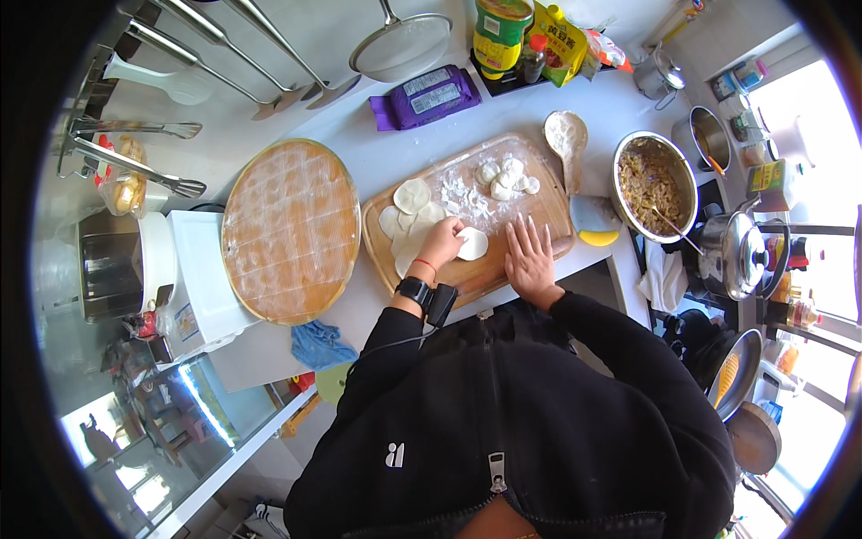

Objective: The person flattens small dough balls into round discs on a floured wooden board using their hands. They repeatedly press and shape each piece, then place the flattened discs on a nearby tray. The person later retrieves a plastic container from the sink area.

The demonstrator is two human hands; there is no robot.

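With its fingertips, my left hand [441, 244] pinches the edge of a round dough wrapper [474, 244] over the wooden board [471, 286]. My right hand [531, 259] lies flat, fingers extended, near the board's front right. The end of a wooden rolling pin [561, 244] shows beside it; whether the pin runs under the palm is hidden. Flattened dough wrappers [412, 196] overlap on the board's left, partly behind my left hand. Several small dough pieces [502, 185] sit at the back right, near a patch of loose flour [465, 195].
A floured round tray [291, 229] stands left of the board. On the right are a flour scoop [566, 138], a scraper with a yellow handle [598, 238] and a steel bowl of filling [656, 182]. Behind lies a purple wipes pack [431, 98]. A blue cloth [322, 345] hangs at the counter's front edge.
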